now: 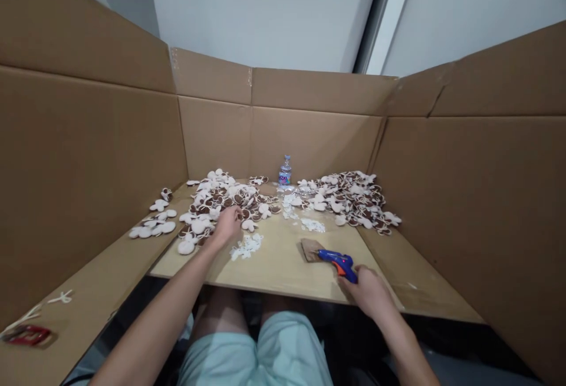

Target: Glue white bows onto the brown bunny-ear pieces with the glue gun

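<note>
My right hand (pixel 369 289) is wrapped round the handle of a blue glue gun (pixel 336 258) with an orange trigger. The gun's nozzle rests over a small brown pad (pixel 312 250) on the board. At the right edge of the left pile of white and brown felt pieces (pixel 212 194), my left hand (pixel 229 224) has its fingers bent and drawn together; what they pinch, if anything, is hidden. Just below that hand lies a cluster of small white plastic pieces (pixel 246 246). More white pieces (pixel 313 225) lie in the middle of the board.
A second felt pile (pixel 351 197) lies at the back right, and a few felt pieces (pixel 154 225) sit on the left cardboard. A plastic bottle (pixel 285 171) stands at the back. Cardboard walls (pixel 318 138) enclose the wooden board (pixel 283 274). A red object (pixel 29 335) lies front left.
</note>
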A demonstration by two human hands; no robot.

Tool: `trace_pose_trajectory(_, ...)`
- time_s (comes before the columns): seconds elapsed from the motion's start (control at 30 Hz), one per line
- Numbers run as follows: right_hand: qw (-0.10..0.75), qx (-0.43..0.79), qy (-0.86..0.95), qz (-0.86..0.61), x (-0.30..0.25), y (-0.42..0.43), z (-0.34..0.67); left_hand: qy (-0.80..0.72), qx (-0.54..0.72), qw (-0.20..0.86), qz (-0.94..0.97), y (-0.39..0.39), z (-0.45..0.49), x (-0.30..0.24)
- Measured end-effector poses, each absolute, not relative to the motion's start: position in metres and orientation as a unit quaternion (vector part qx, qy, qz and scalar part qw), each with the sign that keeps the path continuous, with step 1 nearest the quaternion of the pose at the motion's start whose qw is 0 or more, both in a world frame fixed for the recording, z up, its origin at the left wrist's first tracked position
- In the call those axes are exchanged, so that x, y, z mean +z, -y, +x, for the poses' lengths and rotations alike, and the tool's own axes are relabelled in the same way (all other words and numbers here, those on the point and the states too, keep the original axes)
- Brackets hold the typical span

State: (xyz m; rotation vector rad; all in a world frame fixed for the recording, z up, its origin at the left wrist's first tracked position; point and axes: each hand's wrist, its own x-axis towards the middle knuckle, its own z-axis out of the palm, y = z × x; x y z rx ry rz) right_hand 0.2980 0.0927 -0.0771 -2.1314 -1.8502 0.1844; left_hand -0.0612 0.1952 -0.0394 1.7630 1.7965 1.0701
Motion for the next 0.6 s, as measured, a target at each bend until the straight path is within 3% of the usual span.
trace_pose_trajectory(0.3,0.288,0.092,0.640,-0.706,-0.090,-0.095,0.299,-0.542,0.585,0.258,0.545,-0.109,-0.037,-0.043)
trace_pose_trajectory(0.6,0.461,0.178,0.584,-0.644,-0.082,-0.087,0.289,-0.483,0.574,0.329,0.573,-0.042,-0.012,-0.033)
